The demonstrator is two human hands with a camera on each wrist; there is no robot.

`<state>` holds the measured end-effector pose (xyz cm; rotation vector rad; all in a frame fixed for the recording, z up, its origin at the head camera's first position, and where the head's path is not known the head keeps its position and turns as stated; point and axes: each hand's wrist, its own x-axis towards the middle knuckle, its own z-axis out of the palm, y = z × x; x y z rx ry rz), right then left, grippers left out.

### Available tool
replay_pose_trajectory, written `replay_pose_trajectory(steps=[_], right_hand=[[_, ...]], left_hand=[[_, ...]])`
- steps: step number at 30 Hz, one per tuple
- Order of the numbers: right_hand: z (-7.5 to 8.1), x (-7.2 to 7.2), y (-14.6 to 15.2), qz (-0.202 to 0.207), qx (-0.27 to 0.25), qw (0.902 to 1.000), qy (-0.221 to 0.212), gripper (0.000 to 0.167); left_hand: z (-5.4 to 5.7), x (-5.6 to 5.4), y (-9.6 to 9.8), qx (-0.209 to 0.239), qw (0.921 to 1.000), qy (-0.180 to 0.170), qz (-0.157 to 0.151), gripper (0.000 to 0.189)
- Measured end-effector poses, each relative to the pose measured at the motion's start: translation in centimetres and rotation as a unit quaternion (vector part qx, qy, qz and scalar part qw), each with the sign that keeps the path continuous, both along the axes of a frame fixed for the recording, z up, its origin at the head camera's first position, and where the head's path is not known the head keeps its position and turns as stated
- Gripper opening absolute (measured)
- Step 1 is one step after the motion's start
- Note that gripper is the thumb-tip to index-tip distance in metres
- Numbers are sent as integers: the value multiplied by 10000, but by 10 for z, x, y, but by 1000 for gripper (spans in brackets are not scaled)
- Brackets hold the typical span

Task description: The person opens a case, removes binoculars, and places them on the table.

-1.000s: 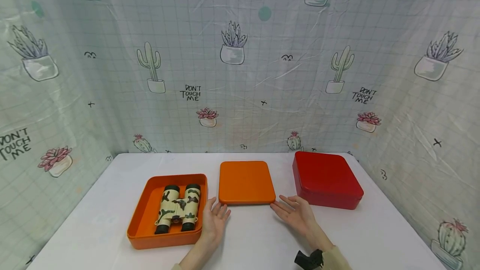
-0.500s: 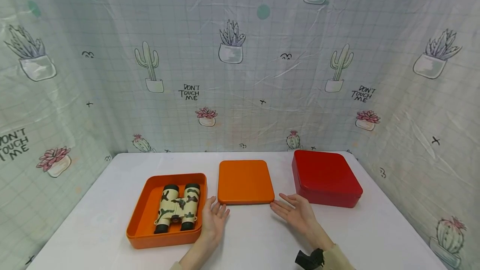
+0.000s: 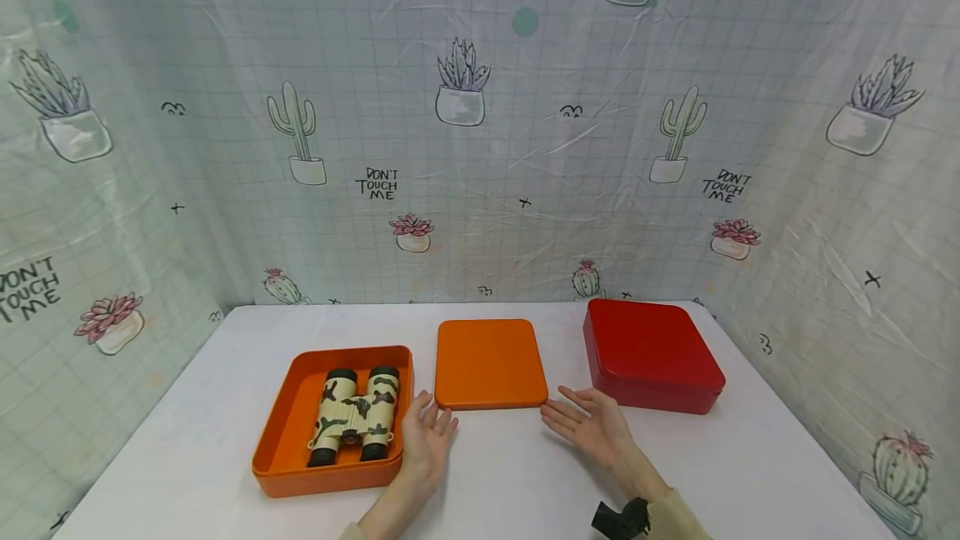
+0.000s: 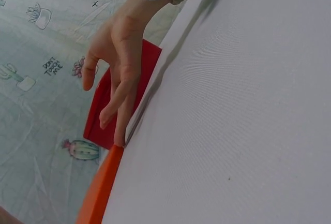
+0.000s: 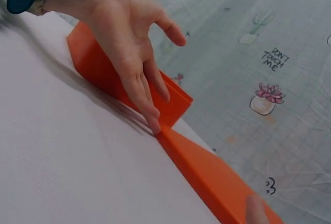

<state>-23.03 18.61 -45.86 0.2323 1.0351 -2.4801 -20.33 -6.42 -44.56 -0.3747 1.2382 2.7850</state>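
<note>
Both hands have their palms turned up and fingers extended at the near edge of a flat orange lid (image 3: 491, 363), which lies on the table. The left hand (image 3: 427, 444) is at the lid's near left corner; in the right wrist view its fingertips touch that corner. At the near right corner is the right hand (image 3: 596, 432), its fingertips against the lid in the left wrist view. Just left of the left hand stands an open orange box (image 3: 330, 483). A pair of camouflage binoculars (image 3: 356, 415) lies inside it.
A red box (image 3: 652, 357), red top up, stands at the back right of the white table (image 3: 510, 482). Behind and at both sides hangs a curtain (image 3: 480, 190) with cactus prints. A dark strap (image 3: 621, 519) sits on the right wrist.
</note>
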Motion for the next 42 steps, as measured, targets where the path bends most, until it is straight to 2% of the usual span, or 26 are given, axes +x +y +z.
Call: replay_pose_trajectory(steps=[6,11,23,28,36,42], right_hand=[[3,2,0,-144,-94,9997,-191,64],[6,5,0,-80,-211,9996,-191,65],[17,12,-6,122,-275,9995,-60,64],[21,15,-11,298,-231,9993,35,64],[28,20,-21,568,-111,9983,67,65],[32,24,-33,742,268,9968,146,66]], left_hand=[[2,2,-1,-91,9999,95,-106,70],[5,5,-2,-192,9994,180,-202,67],[23,19,-6,-315,9966,585,-480,61],[27,24,-10,-584,9935,802,-560,57],[36,34,-16,-1209,9862,948,-617,52],[42,38,-25,-1631,9789,1055,-629,52]])
